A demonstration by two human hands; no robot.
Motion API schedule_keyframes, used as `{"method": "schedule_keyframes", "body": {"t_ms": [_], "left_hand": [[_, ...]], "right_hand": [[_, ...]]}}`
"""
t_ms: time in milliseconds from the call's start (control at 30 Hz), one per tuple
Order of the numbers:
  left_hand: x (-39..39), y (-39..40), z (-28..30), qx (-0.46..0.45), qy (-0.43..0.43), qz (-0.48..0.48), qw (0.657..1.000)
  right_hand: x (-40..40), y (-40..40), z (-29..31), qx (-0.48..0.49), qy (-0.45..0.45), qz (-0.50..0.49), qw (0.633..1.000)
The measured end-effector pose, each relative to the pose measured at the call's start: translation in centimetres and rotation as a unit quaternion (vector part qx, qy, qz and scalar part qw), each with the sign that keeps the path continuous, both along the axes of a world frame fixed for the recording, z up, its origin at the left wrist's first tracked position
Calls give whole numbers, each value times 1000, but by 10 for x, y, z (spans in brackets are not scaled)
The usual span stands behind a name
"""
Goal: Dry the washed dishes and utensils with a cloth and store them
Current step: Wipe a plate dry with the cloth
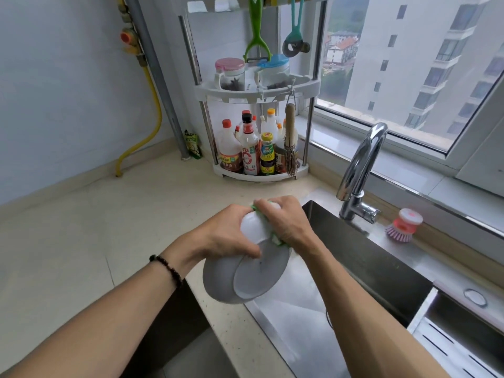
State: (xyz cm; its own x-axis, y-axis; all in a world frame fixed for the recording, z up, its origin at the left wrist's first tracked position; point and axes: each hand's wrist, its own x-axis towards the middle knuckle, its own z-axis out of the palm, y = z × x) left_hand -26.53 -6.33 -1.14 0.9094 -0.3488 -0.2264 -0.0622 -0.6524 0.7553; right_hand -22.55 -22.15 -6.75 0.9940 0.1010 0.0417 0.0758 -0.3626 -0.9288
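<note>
over the sink's (362,257) left edge, the left hand (226,236) gripped stacked white bowls (245,279) while the right hand (283,219), fingers curled, pressed a green cloth (276,238) to the top one, so drying seemed underway, with turning it likely next.

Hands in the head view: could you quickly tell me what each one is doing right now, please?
Left hand: grips the white bowls.
Right hand: presses a green cloth against the upper bowl, fingers curled round it.
</note>
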Motion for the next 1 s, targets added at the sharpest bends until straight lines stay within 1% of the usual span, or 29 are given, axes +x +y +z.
{"method": "schedule_keyframes", "body": {"t_ms": [67,100,200,233,267,300,333,367,400,467,500,533,567,600,633,667,700,767,800,833,867,900,933,1000], "left_hand": [[1,-5,1,17,-35,15,999],[1,-6,0,18,-50,29,998],[1,-4,-4,-7,-83,82,993],[0,-3,-4,-7,-92,92,991],[-2,-3,-4,-3,-99,95,991],[-4,-3,-4,-1,-107,96,990],[-6,-2,-3,-1,-115,99,988],[-7,-3,-3,-3,-119,105,987],[-8,-3,-3,-4,-123,111,986],[-5,-2,-5,6,-135,132,982],[-6,-3,-6,18,-138,133,981],[-8,-3,-6,28,-143,128,981],[-10,-4,-6,35,-147,116,982],[-13,-5,-6,38,-149,103,983],[-16,-7,-6,38,-150,93,984],[-17,-9,-7,34,-151,91,984],[-16,-9,-8,28,-153,99,983],[-13,-9,-8,32,-151,121,981],[-12,-8,-7,40,-149,123,980],[-12,-8,-6,43,-148,119,981],[-13,-7,-5,39,-147,110,982],[-16,-6,-4,26,-147,100,984],[-19,-6,-3,7,-151,91,984],[-25,-8,2,-34,-160,73,984]], "right_hand": [[-2,8,3,31,-30,-25,999],[-5,14,3,32,-54,-27,998],[-19,37,-2,-23,-130,-28,991],[-19,39,-5,-6,-131,-33,991],[-15,36,-8,36,-96,-46,994],[-10,30,-6,103,-26,-70,992],[-5,26,-5,166,53,-87,981],[-2,23,-7,203,89,-90,971],[-5,26,-6,208,74,-80,972],[-16,41,-9,133,-6,-24,991],[-23,46,-13,125,-19,-16,992],[-27,46,-17,141,-16,-16,990],[-24,43,-16,185,24,-29,982],[-19,37,-15,244,99,-52,963],[-12,33,-15,276,156,-75,945],[-11,31,-15,280,171,-85,941],[-13,32,-15,262,145,-83,951],[-28,41,-16,172,30,-46,984],[-34,46,-18,156,-6,-35,987],[-37,48,-19,163,-18,-32,986],[-33,47,-22,190,4,-49,981],[-28,42,-21,239,56,-81,966],[-21,35,-22,293,118,-104,943],[-10,18,-23,354,232,-108,900]]}}
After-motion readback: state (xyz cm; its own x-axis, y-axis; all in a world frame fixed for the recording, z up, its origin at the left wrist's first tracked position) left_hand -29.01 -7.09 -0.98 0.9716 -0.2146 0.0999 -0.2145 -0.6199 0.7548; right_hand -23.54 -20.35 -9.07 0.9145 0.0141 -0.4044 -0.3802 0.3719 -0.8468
